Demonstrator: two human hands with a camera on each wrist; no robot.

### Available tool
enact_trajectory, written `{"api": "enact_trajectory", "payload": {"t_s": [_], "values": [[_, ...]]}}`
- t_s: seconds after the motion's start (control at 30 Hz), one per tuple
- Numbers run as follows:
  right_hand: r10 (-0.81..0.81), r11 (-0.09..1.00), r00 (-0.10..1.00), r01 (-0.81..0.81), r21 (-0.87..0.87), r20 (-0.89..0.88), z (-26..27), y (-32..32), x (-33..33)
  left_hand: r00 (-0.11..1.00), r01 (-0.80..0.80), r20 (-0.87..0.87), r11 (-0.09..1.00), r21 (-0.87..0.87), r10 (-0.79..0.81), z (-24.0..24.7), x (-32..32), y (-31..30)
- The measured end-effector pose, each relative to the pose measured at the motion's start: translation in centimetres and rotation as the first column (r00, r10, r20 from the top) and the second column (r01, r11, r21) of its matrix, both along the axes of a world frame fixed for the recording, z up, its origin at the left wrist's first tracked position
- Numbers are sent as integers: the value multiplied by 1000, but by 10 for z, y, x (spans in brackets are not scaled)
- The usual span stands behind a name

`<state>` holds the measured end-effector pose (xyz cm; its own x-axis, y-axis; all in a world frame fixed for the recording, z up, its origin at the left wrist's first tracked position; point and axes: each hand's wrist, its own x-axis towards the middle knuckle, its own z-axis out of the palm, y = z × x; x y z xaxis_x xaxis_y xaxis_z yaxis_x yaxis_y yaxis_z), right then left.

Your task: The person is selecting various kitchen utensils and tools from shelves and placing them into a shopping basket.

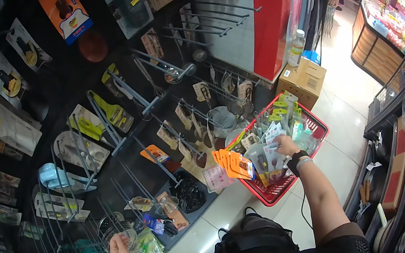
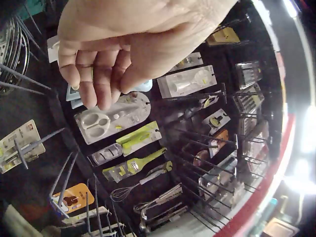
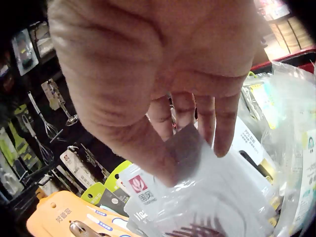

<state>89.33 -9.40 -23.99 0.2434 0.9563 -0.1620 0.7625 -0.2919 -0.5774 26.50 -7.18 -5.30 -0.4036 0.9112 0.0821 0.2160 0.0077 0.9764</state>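
My right hand [image 1: 286, 146] is over the red shopping basket [image 1: 265, 202], which is packed with carded goods. In the right wrist view its thumb and fingers pinch the upper edge of a clear plastic package [image 3: 197, 197] with a small red logo and dark prongs showing inside. Orange-carded packages [image 3: 74, 217] stand beside it. My left hand [image 1: 121, 247] hovers beside the lower display hooks, near a round wire rack [image 1: 114, 226], its fingers loosely curled and holding nothing. Scissors in a blister pack [image 2: 113, 117] hang behind that hand in the left wrist view.
A black wall with long metal hooks holds packaged kitchen tools, among them whisks [image 2: 126, 190]. Behind the basket, a cardboard box [image 1: 302, 79] carries a clear bottle [image 1: 297, 47]. Shelves of pans [image 1: 377, 166] line the right side. White floor tiles [image 1: 219, 221] show between.
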Motion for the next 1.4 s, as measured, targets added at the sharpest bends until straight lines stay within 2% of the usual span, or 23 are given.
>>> {"api": "enact_trajectory", "payload": {"t_s": [0.13, 0.2, 0.27, 0.37, 0.47, 0.53, 0.6, 0.67, 0.73, 0.77, 0.83, 0.9, 0.97, 1.0, 1.03, 1.07, 1.1, 1.13, 1.17, 1.2, 1.27, 1.37, 1.4], "values": [[108, 994, 994, -108, -6, 23, 11, -8, -2, 998, 65, -7, 996, -60, -66, -1, 20, -8], [60, 984, 983, -30, 177, -172, 17, -17, -11, 992, 124, -16, 990, -74, -125, -9, 27, -9], [90, 979, 982, -56, 198, -164, 27, -21, -17, 992, 124, 24, 989, -81, -122, -15, 38, -8], [211, 954, 977, -198, 223, -33, 14, -26, -15, 976, 215, 7, 971, -105, -216, -19, 50, -7], [202, 957, 978, -188, 221, -44, 23, -30, -21, 961, 275, 14, 952, -135, -276, -17, 65, -5], [204, 961, 977, -185, 207, -70, 45, -31, -29, 954, 300, 15, 947, -116, -300, -19, 74, -5], [210, 963, 973, -189, 191, -98, 72, -32, -38, 909, 412, -5, 902, -130, -416, -19, 87, -7], [263, 939, 959, -230, 256, -105, 97, -31, -44, 893, 447, 26, 881, -156, -448, -24, 98, -10], [300, 917, 952, -271, 294, -57, 119, -29, -49, 823, 548, -11, 797, -255, -569, -19, 117, -13], [328, 888, 944, -292, 354, -44, 134, -29, -55, 826, 543, -9, 802, -250, -563, -14, 128, -14], [376, 844, 926, -334, 420, -18, 177, -28, -72, 714, 659, -88, 709, -250, -695, 2, 151, -17], [424, 811, 906, -376, 448, -6, 220, -29, -97, 643, 738, -91, 647, -192, -760, -10, 168, -13], [508, 735, 861, -453, 504, 32, 257, -27, -120, 572, 806, -167, 588, -69, -803, -2, 185, -11], [556, 681, 829, -500, 535, 66, 271, -26, -135, 549, 811, -368, 584, 19, -750, 9, 195, -10], [584, 663, 807, -536, 522, 87, 285, -26, -149, 524, 820, -455, 571, 41, -720, 29, 201, -12], [612, 621, 783, -561, 548, 109, 297, -25, -165, 514, 841, -428, 536, 77, -744, 37, 204, -12], [635, 625, 768, -570, 534, 77, 305, -25, -178, 511, 852, -347, 516, 85, -786, 54, 205, -15], [657, 629, 753, -580, 517, 45, 311, -23, -191, 492, 853, -449, 516, 77, -746, 52, 203, -14], [698, 591, 715, -605, 534, 37, 316, -21, -202, 530, 833, -505, 529, 160, -681, 48, 200, -15], [734, 558, 679, -625, 546, 26, 318, -18, -210, 534, 841, -459, 503, 200, -710, 45, 194, -15], [770, 520, 638, -631, 575, 4, 323, -12, -227, 493, 863, -459, 481, 153, -739, 31, 174, -14], [816, 488, 576, -648, 585, -44, 328, -3, -250, 572, 820, -381, 522, 235, -727, 25, 149, -22], [843, 447, 537, -666, 597, -31, 330, 1, -258, 581, 813, -372, 532, 236, -723, 18, 142, -25]]}}
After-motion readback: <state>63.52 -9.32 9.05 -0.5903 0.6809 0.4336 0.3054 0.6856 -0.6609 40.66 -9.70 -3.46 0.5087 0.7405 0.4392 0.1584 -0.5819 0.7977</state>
